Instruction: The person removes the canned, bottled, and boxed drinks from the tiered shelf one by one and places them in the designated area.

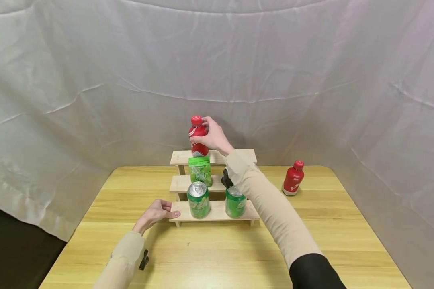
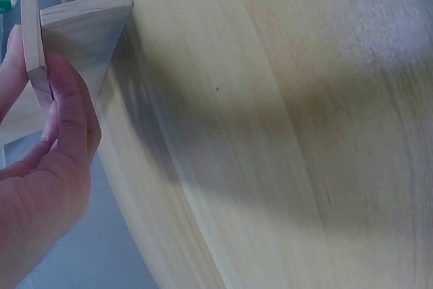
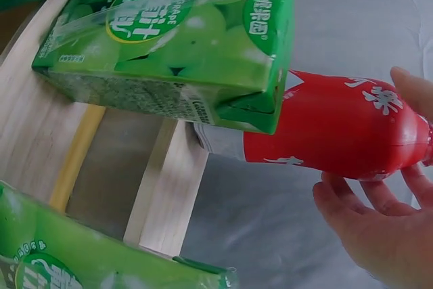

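Note:
My right hand holds a red bottle upright at the left of the top tier of a wooden three-tier shelf. In the right wrist view, the thumb and fingers lie on opposite sides of the bottle's upper part, and its base meets the top board. My left hand pinches the left end of the bottom board between thumb and fingers. A green grape juice box stands on the middle tier, in front of the bottle. Another green juice box appears in the right wrist view; my right arm hides it from the head view.
Two green soda cans, a left one and a right one, stand on the bottom tier. A second red bottle stands on the wooden table to the shelf's right. A grey-white curtain hangs behind and along the sides.

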`<state>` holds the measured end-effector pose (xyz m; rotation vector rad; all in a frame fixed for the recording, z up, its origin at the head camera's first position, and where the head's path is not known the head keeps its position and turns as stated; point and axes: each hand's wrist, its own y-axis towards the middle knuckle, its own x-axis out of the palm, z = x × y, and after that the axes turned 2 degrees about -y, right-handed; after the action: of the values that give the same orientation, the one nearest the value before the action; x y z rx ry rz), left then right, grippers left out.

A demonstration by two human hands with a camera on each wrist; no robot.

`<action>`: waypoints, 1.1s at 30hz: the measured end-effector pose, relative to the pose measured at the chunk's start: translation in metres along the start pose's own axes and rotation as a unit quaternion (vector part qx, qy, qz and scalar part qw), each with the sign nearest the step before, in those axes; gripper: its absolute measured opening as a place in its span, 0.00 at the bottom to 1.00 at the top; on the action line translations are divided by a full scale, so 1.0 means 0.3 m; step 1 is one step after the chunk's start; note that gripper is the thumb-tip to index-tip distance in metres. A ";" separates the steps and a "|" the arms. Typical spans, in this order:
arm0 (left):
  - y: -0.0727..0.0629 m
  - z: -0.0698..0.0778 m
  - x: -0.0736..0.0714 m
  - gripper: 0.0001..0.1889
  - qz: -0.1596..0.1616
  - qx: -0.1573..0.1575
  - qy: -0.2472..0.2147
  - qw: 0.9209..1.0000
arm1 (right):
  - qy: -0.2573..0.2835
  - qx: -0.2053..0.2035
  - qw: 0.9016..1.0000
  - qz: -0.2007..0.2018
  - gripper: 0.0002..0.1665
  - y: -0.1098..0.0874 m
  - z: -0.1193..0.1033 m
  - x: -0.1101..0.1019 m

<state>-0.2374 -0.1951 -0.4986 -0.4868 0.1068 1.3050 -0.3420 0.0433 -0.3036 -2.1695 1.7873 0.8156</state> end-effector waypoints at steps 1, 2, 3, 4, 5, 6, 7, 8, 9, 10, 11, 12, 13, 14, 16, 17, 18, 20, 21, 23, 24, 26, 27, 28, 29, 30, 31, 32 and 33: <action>-0.001 0.000 0.000 0.28 0.000 0.001 0.001 1.000 | 0.000 -0.002 1.000 0.002 0.37 0.000 0.001 0.002; -0.002 0.000 0.001 0.28 0.001 -0.001 0.000 1.000 | -0.001 -0.004 1.000 0.003 0.37 -0.002 0.002 0.003; -0.004 0.001 0.000 0.28 -0.001 0.001 0.002 1.000 | -0.001 -0.005 1.000 0.004 0.36 -0.003 0.002 0.004; -0.005 0.001 -0.001 0.28 -0.002 0.001 0.004 1.000 | -0.001 -0.007 1.000 0.006 0.36 -0.005 0.003 0.005; -0.005 0.001 -0.001 0.29 -0.002 0.000 0.005 1.000 | -0.003 -0.009 1.000 0.009 0.35 -0.006 0.005 0.005; -0.005 0.002 -0.002 0.29 -0.002 -0.001 0.006 1.000 | -0.005 -0.012 1.000 0.013 0.35 -0.007 0.007 0.006; -0.004 0.001 -0.003 0.29 -0.002 -0.002 0.006 1.000 | -0.006 -0.016 1.000 0.016 0.35 -0.007 0.009 0.006; -0.003 0.001 -0.004 0.29 -0.001 -0.004 0.007 1.000 | -0.010 -0.019 1.000 0.019 0.35 -0.007 0.011 0.007; -0.001 0.001 -0.005 0.30 -0.001 -0.005 0.009 1.000 | -0.013 -0.023 0.999 0.023 0.34 -0.007 0.012 0.007; 0.000 0.001 -0.005 0.30 0.001 -0.007 0.010 1.000 | -0.016 -0.027 0.999 0.025 0.34 -0.007 0.012 0.006; 0.002 0.001 -0.005 0.30 0.002 -0.008 0.009 1.000 | -0.019 -0.031 0.999 0.027 0.34 -0.005 0.013 0.005; 0.002 0.002 -0.006 0.30 0.003 -0.008 0.009 1.000 | -0.021 -0.033 0.999 0.027 0.34 -0.004 0.014 0.004; 0.002 0.002 -0.006 0.30 0.003 -0.008 0.009 1.000 | -0.022 -0.035 0.999 0.028 0.34 -0.004 0.014 0.000; 0.002 0.003 -0.006 0.30 0.004 -0.008 0.009 1.000 | -0.022 -0.036 0.999 0.029 0.35 -0.004 0.014 -0.005; 0.001 0.004 -0.006 0.30 0.005 -0.009 0.010 1.000 | -0.020 -0.040 0.998 0.033 0.35 -0.005 0.014 -0.021; 0.001 0.005 -0.006 0.29 0.006 -0.009 0.011 1.000 | -0.019 -0.042 0.998 0.037 0.35 -0.005 0.015 -0.032; 0.001 0.007 -0.005 0.29 0.006 -0.009 0.012 1.000 | -0.017 -0.043 0.998 0.041 0.35 -0.008 0.015 -0.045; 0.000 0.011 -0.005 0.28 0.008 -0.010 0.013 1.000 | -0.011 -0.048 0.997 0.052 0.35 -0.011 0.017 -0.076; -0.001 0.012 -0.005 0.28 0.007 -0.011 0.014 1.000 | -0.010 -0.050 0.997 0.058 0.36 -0.014 0.020 -0.093; 0.000 0.014 -0.004 0.28 0.007 -0.011 0.015 1.000 | -0.005 -0.049 0.996 0.070 0.36 -0.020 0.029 -0.131; 0.000 0.015 -0.004 0.28 0.007 -0.011 0.015 1.000 | -0.001 -0.048 0.996 0.076 0.36 -0.024 0.034 -0.151; 0.001 0.014 -0.002 0.28 0.006 -0.013 0.015 1.000 | 0.002 -0.044 0.995 0.086 0.36 -0.034 0.049 -0.194; 0.001 0.013 -0.001 0.28 0.005 -0.014 0.015 1.000 | 0.003 -0.042 0.995 0.091 0.37 -0.040 0.057 -0.217; 0.001 0.012 0.000 0.29 0.004 -0.014 0.015 1.000 | 0.006 -0.038 0.995 0.096 0.37 -0.047 0.067 -0.239; 0.001 0.012 0.001 0.29 0.003 -0.015 0.014 1.000 | 0.011 -0.034 0.994 0.101 0.37 -0.054 0.077 -0.262; 0.001 0.011 0.001 0.29 0.002 -0.014 0.013 1.000 | 0.014 -0.030 0.994 0.107 0.37 -0.062 0.088 -0.284; 0.002 0.011 0.002 0.29 0.001 -0.013 0.013 1.000 | 0.013 -0.027 0.993 0.114 0.37 -0.070 0.100 -0.307; 0.002 0.011 0.003 0.29 0.000 -0.012 0.013 1.000 | 0.014 -0.024 0.992 0.119 0.37 -0.079 0.112 -0.329; 0.003 0.010 0.003 0.29 -0.001 -0.011 0.012 1.000 | 0.013 -0.020 0.992 0.125 0.37 -0.087 0.126 -0.350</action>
<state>-0.2387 -0.1928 -0.4964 -0.5211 0.1134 1.3004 -0.3390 0.1558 -0.2828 -2.0137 2.1039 0.8863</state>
